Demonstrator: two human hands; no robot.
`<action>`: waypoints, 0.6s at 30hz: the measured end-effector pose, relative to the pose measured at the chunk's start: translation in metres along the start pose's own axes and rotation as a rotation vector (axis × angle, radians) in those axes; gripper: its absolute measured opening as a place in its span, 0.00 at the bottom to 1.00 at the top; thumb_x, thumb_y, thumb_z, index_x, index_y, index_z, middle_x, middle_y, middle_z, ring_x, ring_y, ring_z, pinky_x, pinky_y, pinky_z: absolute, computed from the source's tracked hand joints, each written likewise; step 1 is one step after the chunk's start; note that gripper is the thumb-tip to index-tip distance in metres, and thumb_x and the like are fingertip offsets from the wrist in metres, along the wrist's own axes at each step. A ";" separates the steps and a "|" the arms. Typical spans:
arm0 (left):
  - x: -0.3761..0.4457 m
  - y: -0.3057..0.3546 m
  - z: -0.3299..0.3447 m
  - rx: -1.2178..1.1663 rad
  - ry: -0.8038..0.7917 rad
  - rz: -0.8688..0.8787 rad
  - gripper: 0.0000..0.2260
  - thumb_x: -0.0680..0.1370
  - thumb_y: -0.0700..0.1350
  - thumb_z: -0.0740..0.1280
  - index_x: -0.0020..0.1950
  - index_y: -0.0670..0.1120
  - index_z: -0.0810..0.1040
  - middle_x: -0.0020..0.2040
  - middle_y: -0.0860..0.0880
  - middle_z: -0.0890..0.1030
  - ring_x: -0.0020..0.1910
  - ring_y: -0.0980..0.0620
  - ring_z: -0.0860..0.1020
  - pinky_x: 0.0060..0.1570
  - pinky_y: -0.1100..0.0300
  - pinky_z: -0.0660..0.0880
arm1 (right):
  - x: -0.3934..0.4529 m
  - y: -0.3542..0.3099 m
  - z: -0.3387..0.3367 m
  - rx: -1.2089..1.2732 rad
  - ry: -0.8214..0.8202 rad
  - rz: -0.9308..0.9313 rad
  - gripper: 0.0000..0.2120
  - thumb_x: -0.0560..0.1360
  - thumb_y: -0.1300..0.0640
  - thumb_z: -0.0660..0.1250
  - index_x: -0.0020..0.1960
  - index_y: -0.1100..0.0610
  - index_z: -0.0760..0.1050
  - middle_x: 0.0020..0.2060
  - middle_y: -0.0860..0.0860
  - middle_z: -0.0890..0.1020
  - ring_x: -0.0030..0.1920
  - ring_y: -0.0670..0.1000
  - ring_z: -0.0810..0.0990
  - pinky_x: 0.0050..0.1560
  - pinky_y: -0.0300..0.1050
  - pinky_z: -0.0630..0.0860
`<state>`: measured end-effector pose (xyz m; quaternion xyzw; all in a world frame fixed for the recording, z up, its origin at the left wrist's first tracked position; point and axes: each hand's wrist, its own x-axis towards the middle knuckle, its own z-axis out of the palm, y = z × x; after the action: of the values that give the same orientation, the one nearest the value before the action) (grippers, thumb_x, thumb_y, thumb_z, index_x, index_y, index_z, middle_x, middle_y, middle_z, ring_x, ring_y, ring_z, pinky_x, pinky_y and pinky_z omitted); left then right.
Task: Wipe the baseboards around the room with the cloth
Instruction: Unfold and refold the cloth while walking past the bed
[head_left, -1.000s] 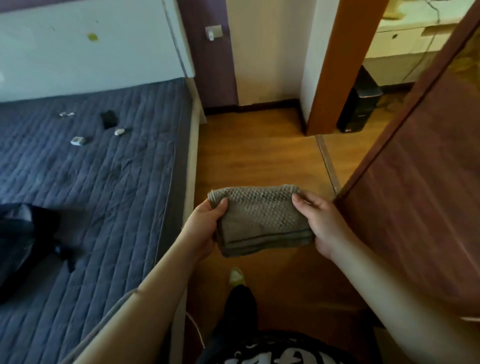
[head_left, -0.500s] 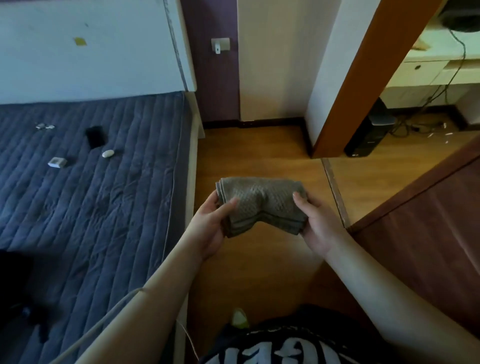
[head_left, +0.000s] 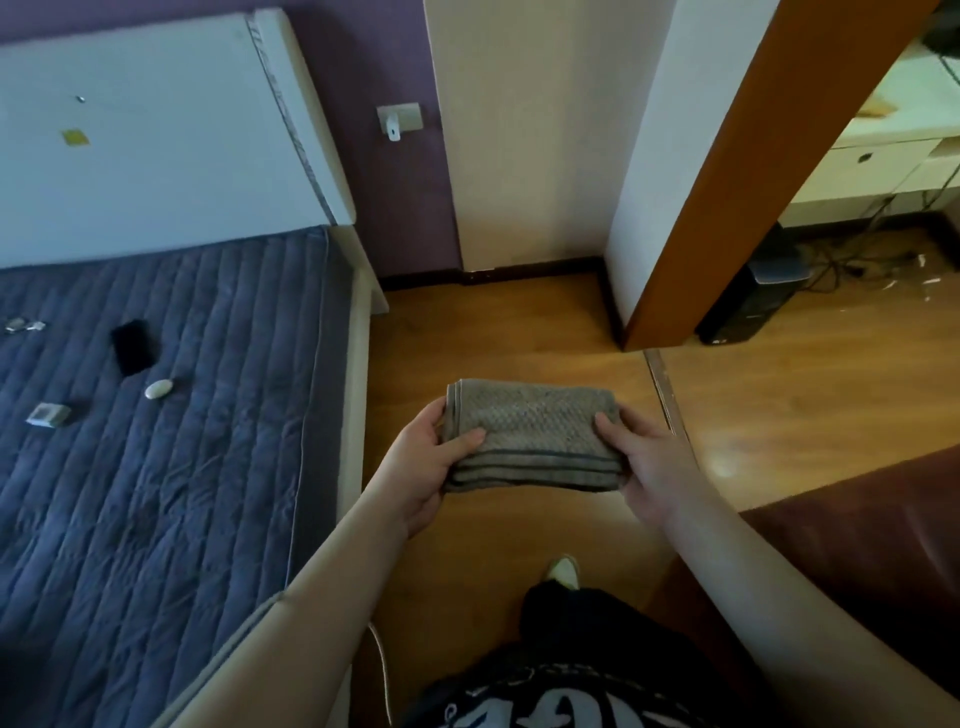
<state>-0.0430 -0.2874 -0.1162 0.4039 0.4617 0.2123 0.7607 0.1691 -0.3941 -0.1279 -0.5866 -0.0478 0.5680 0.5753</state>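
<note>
While the left hand (head_left: 423, 467) and right hand (head_left: 647, 462) each pinch an end of the folded grey cloth (head_left: 535, 436) mid-air, well short of the dark baseboard (head_left: 540, 271), I'd guess the folds flop loose once one hand lets go.

A bed (head_left: 156, 493) with a quilted blue cover and white headboard (head_left: 156, 156) carries a black phone (head_left: 132, 346), a white oval object (head_left: 158, 388) and a small box (head_left: 48, 414), while a black computer tower (head_left: 748, 306) stands on the wooden floor (head_left: 493, 332) beyond the doorway
</note>
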 end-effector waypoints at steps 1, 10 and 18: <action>0.008 0.007 0.000 0.012 0.007 0.012 0.22 0.76 0.35 0.69 0.69 0.48 0.72 0.58 0.45 0.83 0.56 0.46 0.82 0.51 0.52 0.80 | 0.010 -0.010 0.002 -0.008 -0.018 0.002 0.12 0.79 0.63 0.64 0.62 0.56 0.78 0.49 0.53 0.85 0.49 0.53 0.85 0.46 0.49 0.80; 0.093 0.062 0.001 0.036 0.161 0.067 0.15 0.79 0.46 0.68 0.66 0.50 0.75 0.55 0.47 0.84 0.53 0.47 0.83 0.54 0.46 0.81 | 0.104 -0.071 0.056 -0.170 -0.155 0.014 0.10 0.79 0.56 0.67 0.56 0.43 0.78 0.46 0.48 0.86 0.48 0.54 0.85 0.47 0.54 0.81; 0.197 0.123 -0.035 0.195 0.184 0.173 0.19 0.80 0.45 0.67 0.70 0.54 0.72 0.58 0.54 0.81 0.56 0.54 0.81 0.57 0.50 0.80 | 0.194 -0.114 0.107 -0.303 -0.115 -0.083 0.17 0.77 0.52 0.68 0.64 0.38 0.75 0.59 0.47 0.81 0.59 0.53 0.80 0.62 0.59 0.76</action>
<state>0.0282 -0.0635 -0.1299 0.4929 0.5115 0.2673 0.6511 0.2280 -0.1516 -0.1307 -0.6307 -0.1900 0.5627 0.4995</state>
